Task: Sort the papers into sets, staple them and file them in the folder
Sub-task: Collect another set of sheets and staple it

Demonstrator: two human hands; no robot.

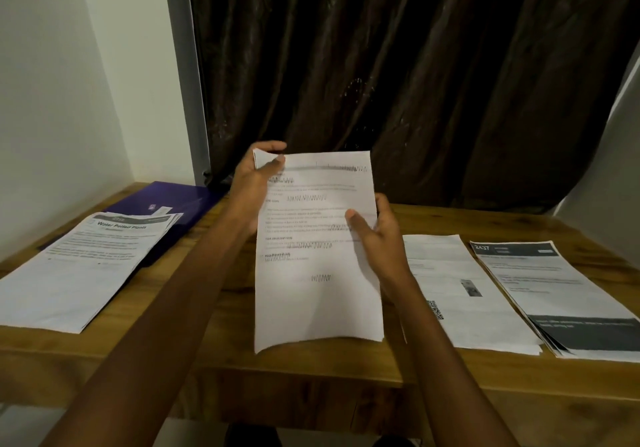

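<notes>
Head view: paper set held above the surface.
Left hand: pinches its top-left corner.
Right hand: grips its right edge.

Left hand pinches the top left corner of a printed paper set, thumb on the front. Right hand grips the set's right edge, thumb across the text. The set is held above the wooden table, lower edge curling. On the table: a stack headed "Water Potted Plants" at left, overlapping a purple folder; at right, a white sheet stack just beside a dark-banded stack. Dark curtain behind.
</notes>
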